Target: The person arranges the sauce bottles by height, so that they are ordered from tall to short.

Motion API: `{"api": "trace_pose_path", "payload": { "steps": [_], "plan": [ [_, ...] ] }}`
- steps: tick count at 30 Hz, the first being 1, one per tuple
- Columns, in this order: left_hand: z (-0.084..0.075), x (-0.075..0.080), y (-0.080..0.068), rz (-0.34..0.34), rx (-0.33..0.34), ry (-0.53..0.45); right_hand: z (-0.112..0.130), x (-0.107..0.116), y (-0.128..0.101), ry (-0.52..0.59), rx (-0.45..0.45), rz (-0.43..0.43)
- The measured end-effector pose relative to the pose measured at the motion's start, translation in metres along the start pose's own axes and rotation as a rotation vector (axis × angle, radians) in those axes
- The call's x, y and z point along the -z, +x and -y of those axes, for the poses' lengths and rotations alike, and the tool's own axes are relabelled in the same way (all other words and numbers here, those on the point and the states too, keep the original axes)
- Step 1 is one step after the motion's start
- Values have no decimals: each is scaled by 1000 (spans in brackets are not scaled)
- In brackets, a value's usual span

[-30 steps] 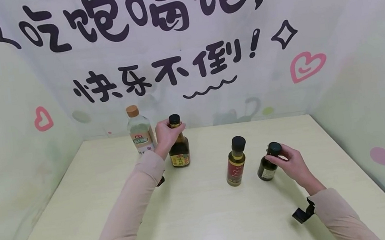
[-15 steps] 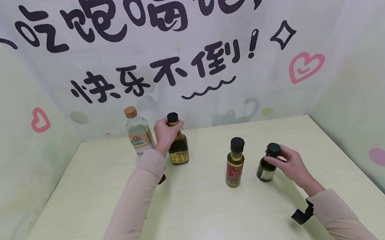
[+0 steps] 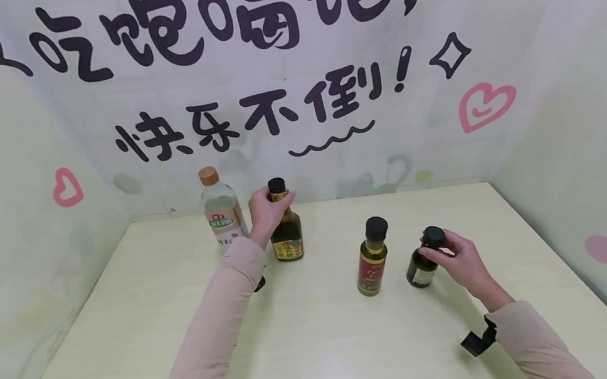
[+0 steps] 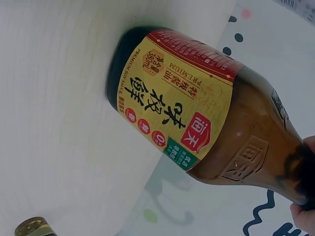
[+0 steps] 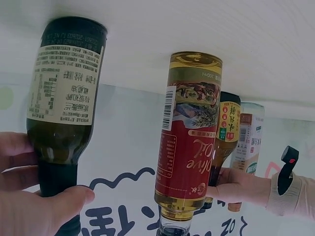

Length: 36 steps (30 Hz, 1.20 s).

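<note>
Nearest, at 3 o'clock on the surface, the small dark bottle is gripped at its cap by the right hand; farther, at 11 o'clock, the soy sauce bottle is gripped at its neck by the left hand. Both seem mid-placement; steady, upright setting is judged needed next.

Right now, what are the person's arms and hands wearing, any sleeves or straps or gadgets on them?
Both arms wear long, pale pinkish-beige sleeves ending at the wrist. The left hand and right hand are bare: no gloves or rings visible. A small black device sits under the right wrist; in the right wrist view, a black clip with a red dot sits at the left cuff.
</note>
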State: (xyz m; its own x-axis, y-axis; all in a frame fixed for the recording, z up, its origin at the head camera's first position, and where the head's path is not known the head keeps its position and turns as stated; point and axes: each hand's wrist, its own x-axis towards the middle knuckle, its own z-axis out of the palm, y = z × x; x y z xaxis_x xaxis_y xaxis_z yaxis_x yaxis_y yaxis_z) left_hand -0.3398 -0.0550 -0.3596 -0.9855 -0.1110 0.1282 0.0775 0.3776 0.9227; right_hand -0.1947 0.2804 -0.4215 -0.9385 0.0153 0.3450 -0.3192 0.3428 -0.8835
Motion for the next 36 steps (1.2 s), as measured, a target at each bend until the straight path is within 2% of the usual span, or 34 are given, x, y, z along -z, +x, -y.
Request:
{"api": "trace_pose_path", "payload": {
  "steps": [9, 22, 36],
  "plan": [
    [4, 3, 2, 25, -17, -26, 0, -1, 0, 9, 3, 5],
    [9, 7, 4, 37, -37, -5, -2, -5, 1, 15, 6, -1],
    [9, 2, 6, 51, -42, 0, -3, -2, 0, 2, 26, -21]
  ]
}}
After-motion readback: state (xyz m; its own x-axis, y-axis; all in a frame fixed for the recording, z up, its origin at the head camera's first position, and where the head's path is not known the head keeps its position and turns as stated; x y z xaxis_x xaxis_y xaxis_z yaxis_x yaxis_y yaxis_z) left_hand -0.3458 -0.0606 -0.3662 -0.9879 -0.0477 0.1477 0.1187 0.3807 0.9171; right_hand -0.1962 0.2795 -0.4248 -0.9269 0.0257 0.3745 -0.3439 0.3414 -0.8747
